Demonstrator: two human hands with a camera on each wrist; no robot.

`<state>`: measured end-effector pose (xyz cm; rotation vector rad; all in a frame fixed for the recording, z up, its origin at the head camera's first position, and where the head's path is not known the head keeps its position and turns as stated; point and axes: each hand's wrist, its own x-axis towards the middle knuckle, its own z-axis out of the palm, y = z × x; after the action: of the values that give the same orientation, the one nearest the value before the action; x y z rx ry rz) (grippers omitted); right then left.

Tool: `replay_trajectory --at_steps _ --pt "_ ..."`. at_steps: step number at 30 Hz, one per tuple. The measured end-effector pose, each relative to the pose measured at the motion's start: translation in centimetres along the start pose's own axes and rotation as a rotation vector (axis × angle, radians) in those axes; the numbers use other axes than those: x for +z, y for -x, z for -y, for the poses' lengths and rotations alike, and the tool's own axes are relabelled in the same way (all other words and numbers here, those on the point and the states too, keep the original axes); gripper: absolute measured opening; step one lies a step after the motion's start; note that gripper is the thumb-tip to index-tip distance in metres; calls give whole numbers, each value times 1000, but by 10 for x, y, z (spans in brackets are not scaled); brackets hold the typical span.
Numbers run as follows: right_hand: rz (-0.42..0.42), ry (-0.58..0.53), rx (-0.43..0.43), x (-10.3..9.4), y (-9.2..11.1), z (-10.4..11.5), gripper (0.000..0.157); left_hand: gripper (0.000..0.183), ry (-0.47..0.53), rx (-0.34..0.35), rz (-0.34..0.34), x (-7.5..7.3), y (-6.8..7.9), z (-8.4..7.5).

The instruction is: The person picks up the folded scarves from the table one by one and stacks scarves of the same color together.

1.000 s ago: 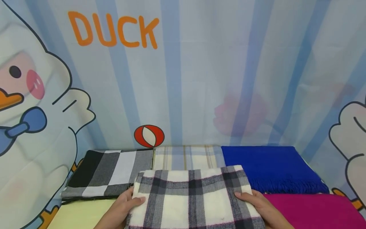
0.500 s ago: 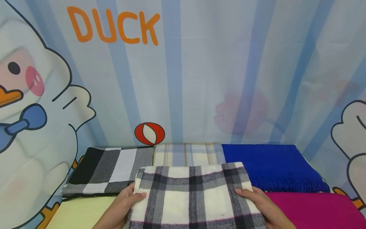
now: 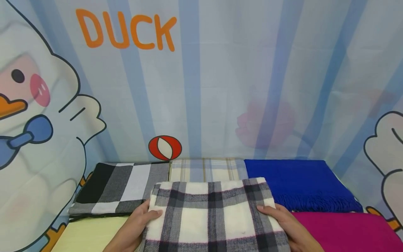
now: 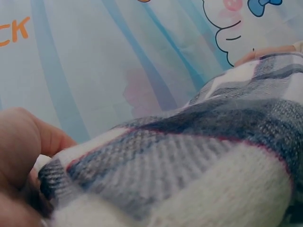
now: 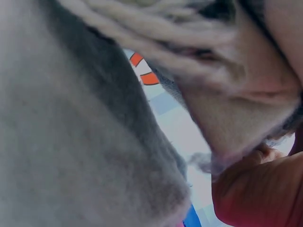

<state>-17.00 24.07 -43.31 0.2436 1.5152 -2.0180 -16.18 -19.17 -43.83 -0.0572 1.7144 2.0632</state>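
Observation:
A folded plaid scarf (image 3: 233,224) in cream, grey and black with thin pink lines is held up at the bottom middle of the head view. My left hand (image 3: 133,225) grips its left edge, thumb on the front face. On the opposite edge, my right hand (image 3: 288,224) holds it the same way; the fingers behind the cloth are hidden. The left wrist view shows the scarf (image 4: 156,165) close up beside the left hand (image 4: 19,156). In the right wrist view, pale fringe strands (image 5: 175,52) hang near the right hand (image 5: 258,189).
Folded cloths lie around: a black-and-white checked one (image 3: 119,189), a pale blue-cream plaid one (image 3: 204,171), a blue fringed one (image 3: 292,182), a magenta one (image 3: 349,231) and a yellow one (image 3: 91,232). A printed curtain (image 3: 214,87) hangs behind.
The scarf has risen very slightly, with both hands keeping their grip. The head view has shifted a little. The other cloths have stayed in place.

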Motion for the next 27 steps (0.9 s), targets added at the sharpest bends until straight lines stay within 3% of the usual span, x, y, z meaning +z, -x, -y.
replay_trajectory --at_steps 14,21,27 --pt "-265 102 43 -1 -16 -1 106 73 -16 13 -72 1 -13 4" --pt "-248 98 4 -2 -24 -1 95 72 -33 15 -134 2 -21 5" --pt "-79 46 -80 -5 -34 0 75 68 -41 40 -203 4 -29 9"
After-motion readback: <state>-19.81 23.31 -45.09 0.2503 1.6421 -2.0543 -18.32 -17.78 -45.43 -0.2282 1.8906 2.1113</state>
